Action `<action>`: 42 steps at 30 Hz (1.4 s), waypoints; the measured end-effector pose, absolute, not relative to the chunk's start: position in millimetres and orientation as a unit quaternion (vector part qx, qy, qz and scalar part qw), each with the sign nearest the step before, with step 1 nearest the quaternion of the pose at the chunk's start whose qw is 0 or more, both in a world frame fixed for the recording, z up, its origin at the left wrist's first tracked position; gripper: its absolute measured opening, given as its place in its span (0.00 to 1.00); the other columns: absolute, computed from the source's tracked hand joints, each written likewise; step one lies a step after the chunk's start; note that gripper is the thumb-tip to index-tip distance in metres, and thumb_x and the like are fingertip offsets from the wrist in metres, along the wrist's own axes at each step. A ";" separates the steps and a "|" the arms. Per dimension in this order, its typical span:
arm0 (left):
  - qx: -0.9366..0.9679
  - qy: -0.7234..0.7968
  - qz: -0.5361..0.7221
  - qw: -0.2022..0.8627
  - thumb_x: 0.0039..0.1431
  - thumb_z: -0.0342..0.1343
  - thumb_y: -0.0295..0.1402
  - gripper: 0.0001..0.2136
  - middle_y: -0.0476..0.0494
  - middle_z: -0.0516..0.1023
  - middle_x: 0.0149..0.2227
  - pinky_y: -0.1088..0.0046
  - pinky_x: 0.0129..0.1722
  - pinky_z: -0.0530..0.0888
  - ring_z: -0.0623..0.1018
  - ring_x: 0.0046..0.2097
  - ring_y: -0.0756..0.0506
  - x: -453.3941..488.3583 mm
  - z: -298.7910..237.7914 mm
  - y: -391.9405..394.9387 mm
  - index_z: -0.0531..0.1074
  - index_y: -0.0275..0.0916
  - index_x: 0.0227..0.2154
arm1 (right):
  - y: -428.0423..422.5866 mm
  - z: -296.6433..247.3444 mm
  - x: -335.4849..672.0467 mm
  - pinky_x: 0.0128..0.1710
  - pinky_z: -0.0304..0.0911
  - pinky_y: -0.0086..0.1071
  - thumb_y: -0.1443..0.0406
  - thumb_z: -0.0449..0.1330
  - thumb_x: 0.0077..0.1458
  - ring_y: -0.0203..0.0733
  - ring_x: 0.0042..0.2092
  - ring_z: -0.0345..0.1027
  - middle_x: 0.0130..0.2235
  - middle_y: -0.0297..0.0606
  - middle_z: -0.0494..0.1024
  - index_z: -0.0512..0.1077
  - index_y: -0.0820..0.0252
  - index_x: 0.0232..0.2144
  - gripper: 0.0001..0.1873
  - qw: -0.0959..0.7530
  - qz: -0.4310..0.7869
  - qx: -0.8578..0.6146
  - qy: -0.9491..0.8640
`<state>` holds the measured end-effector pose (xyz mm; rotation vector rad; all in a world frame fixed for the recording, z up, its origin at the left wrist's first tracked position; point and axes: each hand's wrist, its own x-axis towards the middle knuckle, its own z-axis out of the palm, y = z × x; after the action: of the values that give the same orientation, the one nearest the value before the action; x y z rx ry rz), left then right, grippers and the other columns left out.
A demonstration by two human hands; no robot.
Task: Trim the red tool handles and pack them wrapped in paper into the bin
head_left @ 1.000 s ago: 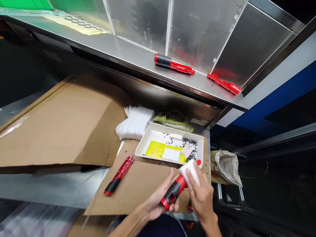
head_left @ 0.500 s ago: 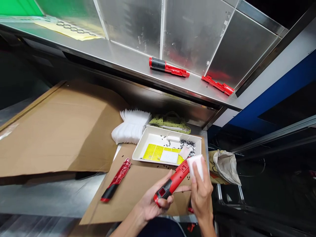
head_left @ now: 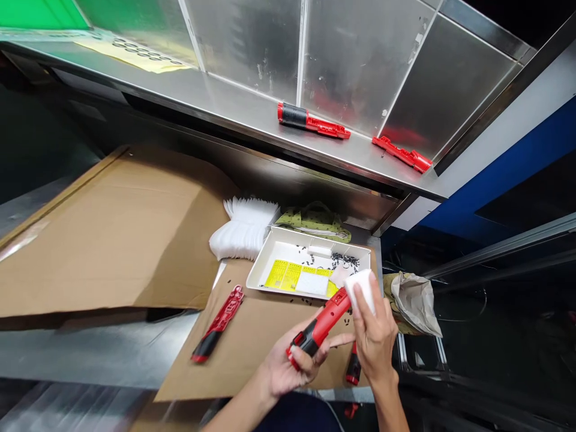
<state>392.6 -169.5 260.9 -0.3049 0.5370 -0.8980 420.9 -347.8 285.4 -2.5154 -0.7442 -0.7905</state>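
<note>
My left hand (head_left: pixel 294 357) is closed round the black lower end of a red and black plastic tool housing (head_left: pixel 324 321), which slants up to the right. In my right hand (head_left: pixel 375 330) is a folded white cloth (head_left: pixel 361 290), pressed against the upper end of the housing. A second red and black housing piece (head_left: pixel 219 324), its ribbed inside showing, lies on the cardboard sheet (head_left: pixel 256 336) to the left. Another red and black piece (head_left: pixel 353 366) lies partly hidden beside my right wrist.
Behind my hands stands a white tray (head_left: pixel 258 264) with small black parts and yellow labels. A stack of white cloths (head_left: pixel 247 231) and a green bag (head_left: pixel 315 222) adjoin it. Red parts (head_left: pixel 315 124) rest on the metal shelf. A large cardboard box (head_left: pixel 112 234) is left, a paper bag (head_left: pixel 411 303) right.
The cloth and my right hand have shifted slightly with the housing, which has turned a little in my left hand. The view has moved slightly, and more of the piece beside my right wrist shows.
</note>
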 end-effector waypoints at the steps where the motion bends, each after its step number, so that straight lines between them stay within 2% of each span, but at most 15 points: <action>1: -0.143 0.267 -0.420 0.855 0.71 0.49 0.38 0.23 0.37 0.81 0.25 0.95 0.10 0.63 0.77 0.18 0.52 392.0 261.2 -169.6 0.60 0.39 0.66 | -348.9 287.0 421.7 0.36 0.69 0.39 0.69 0.51 0.67 0.48 0.41 0.71 0.68 0.47 0.61 0.50 0.43 0.70 0.34 0.194 -0.282 -0.900 -0.269; 5: -0.146 0.311 -0.391 0.854 0.67 0.53 0.31 0.29 0.42 0.81 0.25 0.92 0.11 0.67 0.83 0.25 0.46 387.8 260.1 -170.8 0.52 0.41 0.69 | -354.4 292.6 420.0 0.33 0.64 0.36 0.64 0.54 0.66 0.43 0.36 0.66 0.69 0.43 0.61 0.58 0.43 0.68 0.30 0.151 -0.245 -0.866 -0.409; 8: -0.145 0.288 -0.398 0.859 0.68 0.53 0.33 0.30 0.39 0.82 0.27 0.91 0.11 0.68 0.83 0.26 0.45 385.2 257.2 -171.5 0.51 0.41 0.69 | -362.9 297.3 422.7 0.34 0.63 0.38 0.65 0.53 0.67 0.44 0.36 0.64 0.66 0.41 0.66 0.58 0.41 0.68 0.29 0.122 -0.234 -0.873 -0.410; 12: -0.151 0.273 -0.412 0.856 0.68 0.54 0.34 0.27 0.36 0.82 0.27 0.94 0.12 0.67 0.84 0.27 0.45 384.7 257.5 -172.0 0.55 0.37 0.67 | -374.6 300.8 425.6 0.37 0.63 0.37 0.69 0.51 0.67 0.42 0.37 0.64 0.68 0.44 0.63 0.52 0.43 0.70 0.33 0.147 -0.207 -0.869 -0.425; 16: -0.169 0.264 -0.421 0.851 0.68 0.53 0.32 0.22 0.36 0.83 0.28 0.95 0.11 0.67 0.84 0.27 0.45 383.5 259.8 -174.0 0.62 0.34 0.63 | -385.6 301.4 427.3 0.39 0.63 0.38 0.68 0.51 0.67 0.43 0.39 0.64 0.68 0.39 0.64 0.60 0.40 0.66 0.29 0.119 -0.148 -0.855 -0.483; 20: -0.201 0.198 -0.431 0.857 0.72 0.45 0.35 0.20 0.33 0.84 0.36 0.94 0.13 0.69 0.85 0.30 0.46 384.2 256.2 -174.9 0.66 0.38 0.62 | -393.2 304.8 431.7 0.39 0.62 0.38 0.69 0.51 0.67 0.43 0.38 0.63 0.67 0.45 0.65 0.62 0.48 0.66 0.27 0.114 -0.173 -0.864 -0.458; 23: -0.201 0.164 -0.471 0.843 0.73 0.43 0.39 0.21 0.33 0.84 0.33 0.94 0.13 0.68 0.85 0.31 0.45 386.3 251.1 -174.5 0.68 0.35 0.60 | -396.2 308.6 431.0 0.39 0.62 0.38 0.70 0.50 0.67 0.43 0.38 0.64 0.67 0.45 0.65 0.63 0.49 0.65 0.27 0.121 -0.153 -0.836 -0.513; 25: -0.195 0.160 -0.488 0.836 0.72 0.44 0.41 0.23 0.32 0.84 0.32 0.94 0.13 0.67 0.85 0.30 0.45 387.3 249.2 -174.1 0.66 0.34 0.63 | -400.9 309.7 432.2 0.39 0.62 0.38 0.69 0.50 0.67 0.43 0.38 0.64 0.66 0.42 0.66 0.64 0.45 0.64 0.26 0.112 -0.128 -0.824 -0.541; 28: -0.174 0.162 -0.474 0.848 0.71 0.46 0.40 0.26 0.31 0.85 0.39 0.93 0.12 0.66 0.84 0.28 0.47 388.8 251.6 -172.9 0.55 0.41 0.69 | -411.1 308.5 437.8 0.38 0.63 0.38 0.69 0.51 0.67 0.42 0.36 0.62 0.66 0.43 0.67 0.64 0.45 0.64 0.26 0.098 -0.143 -0.844 -0.508; 31: -0.121 0.159 -0.462 0.864 0.70 0.47 0.40 0.27 0.28 0.83 0.45 0.93 0.11 0.62 0.82 0.25 0.49 391.1 259.3 -171.8 0.52 0.44 0.69 | -414.9 306.3 439.3 0.38 0.63 0.38 0.72 0.50 0.65 0.43 0.37 0.61 0.67 0.46 0.64 0.58 0.48 0.68 0.31 0.101 -0.171 -0.860 -0.470; 33: -0.053 0.144 -0.465 0.872 0.70 0.48 0.42 0.27 0.26 0.82 0.45 0.91 0.09 0.60 0.83 0.25 0.47 392.5 264.3 -171.5 0.55 0.39 0.68 | -413.2 305.5 436.7 0.37 0.63 0.37 0.74 0.49 0.64 0.43 0.36 0.62 0.68 0.47 0.62 0.52 0.48 0.70 0.36 0.118 -0.178 -0.860 -0.464; 35: 0.038 0.116 -0.464 0.877 0.68 0.50 0.46 0.29 0.23 0.81 0.47 0.86 0.08 0.63 0.82 0.23 0.45 392.6 267.6 -170.4 0.58 0.34 0.65 | -411.7 305.8 433.2 0.38 0.64 0.37 0.75 0.49 0.63 0.44 0.38 0.64 0.67 0.49 0.62 0.48 0.48 0.71 0.38 0.128 -0.184 -0.867 -0.444; 39: 0.168 0.064 -0.475 0.862 0.64 0.52 0.53 0.36 0.21 0.78 0.53 0.82 0.13 0.71 0.82 0.21 0.46 390.1 272.5 -162.3 0.57 0.32 0.65 | -414.2 310.7 426.8 0.43 0.64 0.40 0.76 0.51 0.64 0.48 0.44 0.66 0.69 0.53 0.57 0.49 0.51 0.71 0.38 0.122 -0.167 -0.884 -0.418; 42: 0.246 0.035 -0.492 0.835 0.67 0.46 0.54 0.37 0.27 0.83 0.47 0.83 0.15 0.72 0.81 0.21 0.48 390.4 281.1 -153.3 0.49 0.36 0.70 | -414.9 317.9 423.0 0.43 0.65 0.41 0.76 0.50 0.62 0.45 0.41 0.64 0.70 0.53 0.54 0.50 0.51 0.71 0.38 0.104 -0.141 -0.883 -0.435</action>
<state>390.4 -153.3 281.1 0.5219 0.0733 -1.0412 423.0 -414.9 317.9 -2.6049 -1.2835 -0.4168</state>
